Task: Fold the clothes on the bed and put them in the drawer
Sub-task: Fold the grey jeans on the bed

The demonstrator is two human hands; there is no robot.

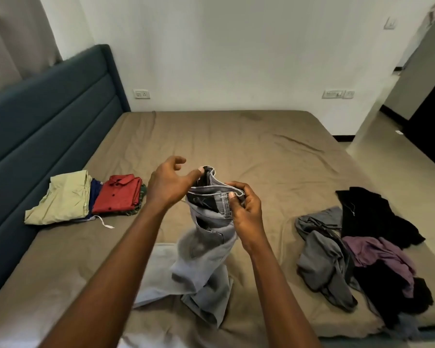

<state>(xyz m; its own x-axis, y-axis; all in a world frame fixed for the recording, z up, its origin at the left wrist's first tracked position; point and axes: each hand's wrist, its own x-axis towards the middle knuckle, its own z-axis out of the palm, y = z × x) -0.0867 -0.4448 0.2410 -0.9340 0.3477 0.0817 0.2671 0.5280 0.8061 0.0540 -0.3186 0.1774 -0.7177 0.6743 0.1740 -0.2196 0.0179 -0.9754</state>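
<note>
Grey jeans (206, 247) held up over the near edge of the bed (236, 136), waistband on top, legs crumpled on the sheet. Your right hand (246, 217) has its fingers curled round the waistband. Your left hand (168, 184) is spread loose, its thumb at the waistband's far end, not gripping. Step looks like squaring up for the first fold. Next you likely need to grip that far end and shake the legs straight. Folded stack (86, 199) at left edge, unfolded pile (362, 247) at right edge.
</note>
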